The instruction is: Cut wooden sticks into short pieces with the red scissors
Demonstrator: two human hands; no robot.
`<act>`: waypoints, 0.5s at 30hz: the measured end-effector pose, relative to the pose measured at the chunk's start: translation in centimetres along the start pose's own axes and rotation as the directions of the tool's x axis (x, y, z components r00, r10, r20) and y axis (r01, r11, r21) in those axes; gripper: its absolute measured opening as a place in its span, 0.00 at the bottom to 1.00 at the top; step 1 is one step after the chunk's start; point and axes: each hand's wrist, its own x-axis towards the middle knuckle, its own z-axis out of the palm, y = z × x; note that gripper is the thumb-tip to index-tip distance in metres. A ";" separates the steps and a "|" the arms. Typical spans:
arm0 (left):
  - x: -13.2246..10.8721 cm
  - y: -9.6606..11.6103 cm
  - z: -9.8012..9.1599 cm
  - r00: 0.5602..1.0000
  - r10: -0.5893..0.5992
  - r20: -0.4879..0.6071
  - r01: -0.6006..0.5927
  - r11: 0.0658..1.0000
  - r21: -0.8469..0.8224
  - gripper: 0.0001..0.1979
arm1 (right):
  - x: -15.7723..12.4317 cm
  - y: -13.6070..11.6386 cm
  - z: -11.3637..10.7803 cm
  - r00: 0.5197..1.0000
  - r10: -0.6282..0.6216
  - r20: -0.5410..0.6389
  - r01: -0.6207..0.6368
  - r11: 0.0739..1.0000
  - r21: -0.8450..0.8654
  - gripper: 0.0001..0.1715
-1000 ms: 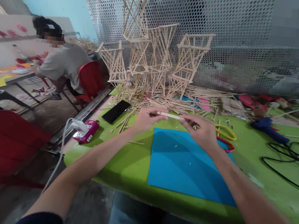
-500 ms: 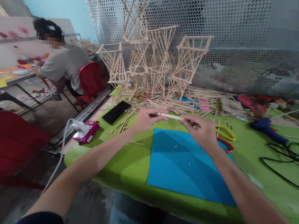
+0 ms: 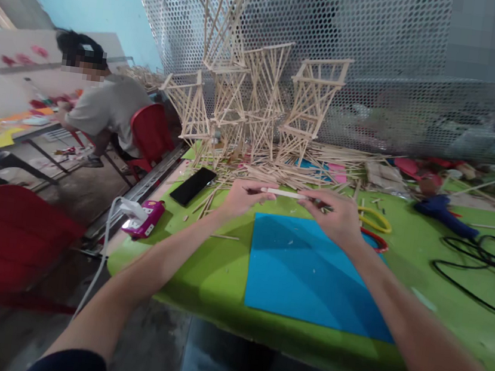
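**Both hands pinch one pale stick over the blue sheet**

Beyond my hands a perforated metal screen (image 3: 382, 45) closes off the far edge of the green surface (image 3: 202, 264). I judge it serves as a backstop, since the stick towers (image 3: 259, 90) stand right against it, some leaning on each other.

At their feet, just past my fingertips, lies a heap of loose sticks (image 3: 304, 168), close enough to pick from.

Under and nearer than both hands a blue sheet (image 3: 303, 277) lies flat, flecked with small scraps. It looks to me like a work mat that spares the surface.

Well out to the right of the right hand a black cable (image 3: 481, 268) is coiled, with a blue glue gun (image 3: 440, 209) beyond it, parked clear of the sheet.

Left of the left hand a dark phone (image 3: 192, 185) lies flat, and nearer still a pink plug block (image 3: 144, 221) sits at the surface's edge.

Just right of the right hand lie a yellow loop (image 3: 376, 219) and a red loop (image 3: 374, 240), and I cannot tell what they belong to.

The left hand (image 3: 241, 198) and right hand (image 3: 336, 217) are each closed in a narrow pinch on one end of the pale stick (image 3: 282, 193). It hangs level between them above the sheet's far edge, which I read as a two-ended grip for steadiness.

A co-worker (image 3: 108, 108) sits far to the left at another table.
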 end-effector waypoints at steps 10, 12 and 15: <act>0.0 -0.3 -0.2 1.000 0.005 0.021 -0.005 1.000 0.013 0.20 | 0.1 0.0 -0.1 1.000 -0.003 -0.008 0.003 1.000 -0.005 0.13; 0.0 -0.3 -0.1 1.000 0.002 0.020 -0.002 1.000 0.008 0.21 | 0.1 0.0 -0.2 1.000 -0.005 -0.005 0.005 1.000 -0.009 0.13; 0.0 -0.2 -0.1 1.000 -0.011 0.018 0.011 1.000 -0.001 0.22 | 0.1 0.1 -0.1 1.000 -0.006 -0.001 0.006 1.000 -0.019 0.13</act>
